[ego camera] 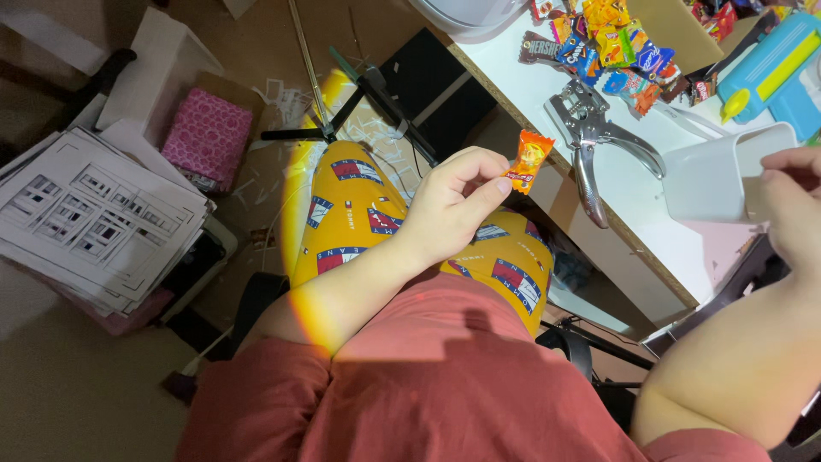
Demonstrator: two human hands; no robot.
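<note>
Candy in an orange wrapper (528, 161) sits pinched between thumb and fingertips of the left hand (453, 205), held above the lap, just off the near edge of the white tabletop (650, 214). The right hand (791, 201) closes on the side of a white plastic container (718, 181) standing on the tabletop near that edge. Beside the container lies a metal hole punch (594, 141), and beyond it a heap of bright wrapped sweets (616, 47) spreads toward the far edge. On the floor to the left lie a stack of printed sheets (94, 218) and a pink patterned box (208, 137).
</note>
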